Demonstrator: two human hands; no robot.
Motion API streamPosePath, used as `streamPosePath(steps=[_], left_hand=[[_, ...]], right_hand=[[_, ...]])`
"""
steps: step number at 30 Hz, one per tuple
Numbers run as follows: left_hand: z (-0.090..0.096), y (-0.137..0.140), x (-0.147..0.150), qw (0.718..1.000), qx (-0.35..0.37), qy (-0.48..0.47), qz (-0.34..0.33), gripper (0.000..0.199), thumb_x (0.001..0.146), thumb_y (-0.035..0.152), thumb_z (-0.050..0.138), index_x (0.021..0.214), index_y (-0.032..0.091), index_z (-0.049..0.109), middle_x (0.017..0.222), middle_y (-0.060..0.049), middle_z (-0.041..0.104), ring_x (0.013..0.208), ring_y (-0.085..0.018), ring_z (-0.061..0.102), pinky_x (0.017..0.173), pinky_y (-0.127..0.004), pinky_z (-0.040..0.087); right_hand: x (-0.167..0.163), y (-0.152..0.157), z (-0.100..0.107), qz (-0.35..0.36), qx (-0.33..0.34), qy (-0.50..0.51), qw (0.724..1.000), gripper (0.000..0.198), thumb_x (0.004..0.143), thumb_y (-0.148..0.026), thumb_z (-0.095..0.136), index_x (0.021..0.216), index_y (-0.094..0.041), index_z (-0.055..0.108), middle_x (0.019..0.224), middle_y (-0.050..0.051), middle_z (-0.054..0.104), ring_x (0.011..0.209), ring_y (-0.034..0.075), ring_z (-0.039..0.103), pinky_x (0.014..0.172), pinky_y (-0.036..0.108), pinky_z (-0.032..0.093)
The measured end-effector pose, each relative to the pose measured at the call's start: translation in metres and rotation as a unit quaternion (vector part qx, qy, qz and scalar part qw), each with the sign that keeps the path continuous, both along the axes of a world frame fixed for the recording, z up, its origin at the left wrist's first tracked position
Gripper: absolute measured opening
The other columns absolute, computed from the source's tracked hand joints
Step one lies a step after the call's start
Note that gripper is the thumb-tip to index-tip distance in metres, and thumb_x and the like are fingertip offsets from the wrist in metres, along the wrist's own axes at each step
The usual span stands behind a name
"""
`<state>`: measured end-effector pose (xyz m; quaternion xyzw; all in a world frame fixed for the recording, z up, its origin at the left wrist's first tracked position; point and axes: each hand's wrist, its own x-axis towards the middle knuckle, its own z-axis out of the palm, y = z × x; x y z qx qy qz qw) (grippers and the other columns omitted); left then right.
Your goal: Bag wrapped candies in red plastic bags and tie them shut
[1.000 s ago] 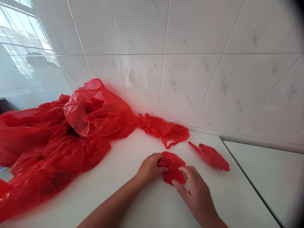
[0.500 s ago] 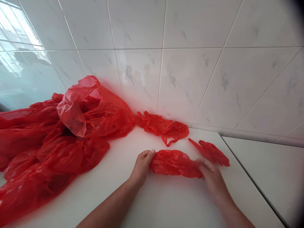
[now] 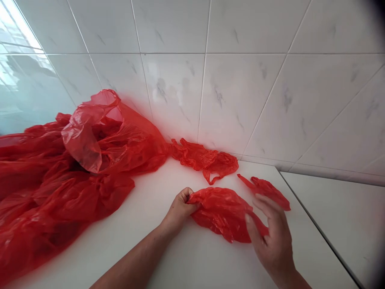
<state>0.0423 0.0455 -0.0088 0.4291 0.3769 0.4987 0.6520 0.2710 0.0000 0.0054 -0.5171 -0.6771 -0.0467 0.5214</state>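
A crumpled red plastic bag point(image 3: 222, 208) lies over the white surface in front of me. My left hand point(image 3: 182, 206) pinches its left end between thumb and fingers. At the bag's right end, my right hand point(image 3: 270, 228) has its thumb and fingers spread apart, slightly blurred, with part of the bag showing between them. Just behind the right fingers lies a small bunched red bag point(image 3: 272, 192). Another loose red bag point(image 3: 207, 158), with a loop handle toward me, rests against the foot of the wall.
A big heap of red plastic bags point(image 3: 75, 172) spreads over the left side of the white tabletop point(image 3: 144, 228). Behind stands a tiled wall point(image 3: 174, 88). On the right, a dark seam point(image 3: 319, 222) separates the top from a neighbouring white panel point(image 3: 339, 200).
My right hand has opened from its grip on the bag's right end. The bag, stretched flat before, is now looser and puffed toward me. The left hand keeps its pinch.
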Motion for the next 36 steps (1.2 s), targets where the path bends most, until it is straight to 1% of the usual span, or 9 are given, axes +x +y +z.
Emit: streamPosePath(steps=[3,7,10,13,16,19,25,29,36], left_hand=[[-0.002,-0.003,0.004,1.0,-0.001,0.001,-0.008,0.031,0.07,0.023,0.069,0.074,0.021,0.038,0.068,0.005,0.054,0.055,-0.009,0.05,0.052,-0.02,0.038],[0.004,-0.008,0.003,0.989,0.033,0.126,0.073,0.027,0.076,0.034,0.065,0.093,0.022,0.047,0.096,-0.005,0.061,0.084,-0.019,0.06,0.068,-0.029,0.047],[0.021,-0.012,0.004,0.921,0.234,0.284,0.133,0.065,0.069,0.038,0.073,0.126,0.025,0.044,0.141,-0.013,0.041,0.13,-0.03,0.038,0.101,-0.043,0.036],[0.038,-0.015,0.009,0.857,0.368,0.359,0.049,0.085,0.056,0.037,0.083,0.133,0.028,0.046,0.144,-0.012,0.042,0.134,-0.033,0.031,0.111,-0.051,0.017],[0.042,-0.013,0.015,0.934,0.215,0.283,0.019,0.05,0.056,0.031,0.081,0.104,0.027,0.067,0.1,-0.005,0.069,0.101,-0.028,0.058,0.101,-0.045,0.033],[0.032,-0.004,0.011,0.981,0.049,0.17,0.082,0.014,0.066,0.033,0.071,0.068,0.02,0.065,0.063,0.0,0.061,0.064,-0.018,0.055,0.069,-0.032,0.045],[0.012,0.018,-0.021,0.978,-0.062,0.022,0.196,0.028,0.073,0.04,0.062,0.085,0.016,0.058,0.076,-0.004,0.063,0.067,-0.017,0.06,0.063,-0.029,0.047],[0.009,0.018,-0.023,0.973,-0.084,-0.039,0.212,0.031,0.071,0.04,0.068,0.087,0.016,0.058,0.081,-0.004,0.064,0.071,-0.016,0.061,0.065,-0.027,0.047],[0.016,-0.005,0.001,0.989,-0.054,-0.048,0.13,0.033,0.073,0.046,0.07,0.084,0.016,0.06,0.081,-0.002,0.064,0.071,-0.014,0.059,0.064,-0.025,0.045]], right_hand=[[-0.006,-0.001,-0.006,-0.016,-0.12,-0.008,0.993,0.054,0.081,-0.03,0.057,0.133,-0.023,0.04,0.126,0.011,0.053,0.112,0.026,0.054,0.086,0.041,0.052],[0.001,0.001,-0.015,0.013,-0.174,-0.054,0.983,0.033,0.078,-0.014,0.044,0.107,-0.024,0.055,0.101,0.004,0.063,0.088,0.02,0.062,0.072,0.033,0.054],[0.003,0.003,-0.013,0.067,-0.139,-0.061,0.986,0.035,0.077,-0.008,0.039,0.104,-0.022,0.056,0.098,0.005,0.064,0.085,0.018,0.062,0.07,0.03,0.054],[-0.002,0.004,-0.01,0.153,-0.118,-0.117,0.974,0.041,0.076,-0.003,0.038,0.103,-0.022,0.062,0.101,0.006,0.065,0.089,0.019,0.062,0.074,0.032,0.055],[-0.005,0.004,-0.008,0.178,-0.08,-0.155,0.968,0.051,0.075,-0.001,0.036,0.11,-0.025,0.065,0.107,0.006,0.065,0.097,0.02,0.061,0.08,0.038,0.054],[0.005,0.006,-0.002,0.168,-0.071,-0.096,0.979,0.055,0.076,-0.001,0.037,0.117,-0.028,0.063,0.115,0.005,0.062,0.107,0.021,0.058,0.089,0.041,0.051],[0.053,0.008,0.019,0.23,-0.199,-0.047,0.952,0.027,0.086,-0.021,0.045,0.067,-0.025,0.065,0.094,0.004,0.068,0.103,0.024,0.061,0.083,0.04,0.054],[0.063,0.0,0.032,0.142,-0.212,-0.203,0.945,0.022,0.081,-0.029,0.053,0.096,-0.033,0.07,0.112,0.002,0.066,0.108,0.029,0.059,0.085,0.051,0.052],[-0.007,-0.015,0.046,0.128,-0.097,-0.059,0.985,0.021,0.092,-0.027,0.044,0.103,-0.027,0.062,0.106,0.005,0.065,0.098,0.02,0.062,0.082,0.034,0.053]])
